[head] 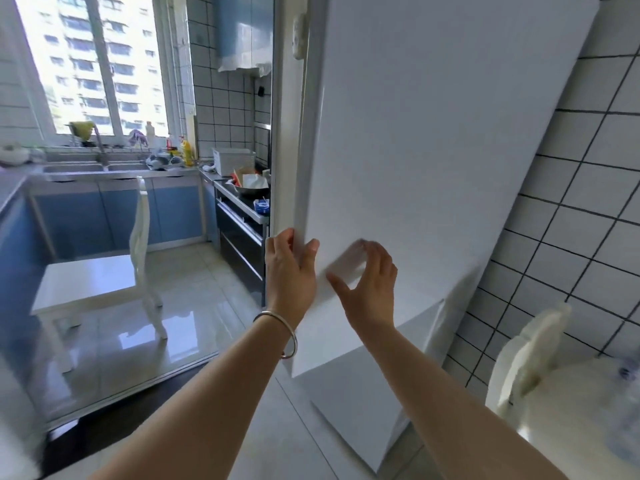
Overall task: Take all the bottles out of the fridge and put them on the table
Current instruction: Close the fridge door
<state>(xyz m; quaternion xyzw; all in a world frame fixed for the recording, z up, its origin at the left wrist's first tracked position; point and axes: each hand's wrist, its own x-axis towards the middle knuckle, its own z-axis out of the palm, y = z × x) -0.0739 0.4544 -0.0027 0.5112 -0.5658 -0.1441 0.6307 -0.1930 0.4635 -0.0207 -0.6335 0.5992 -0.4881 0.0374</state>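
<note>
A tall white fridge stands right in front of me; its upper door (433, 133) fills the middle of the head view. My left hand (289, 271) grips the door's left edge, fingers curled round it and thumb on the front. My right hand (370, 289) lies against the door's front with fingers spread and relaxed. I cannot tell whether the door is ajar. The inside of the fridge is hidden, so no bottles show there. The white table (571, 427) is at the lower right, with a blurred clear object (623, 375) on it.
A white chair (530, 358) stands between the table and the tiled wall. Another white chair (104, 282) is on the glossy floor to the left. Behind it run the sink counter (104, 168) and a stove (242, 202) close to the fridge's left side. The fridge's lower door (363, 393) is below my hands.
</note>
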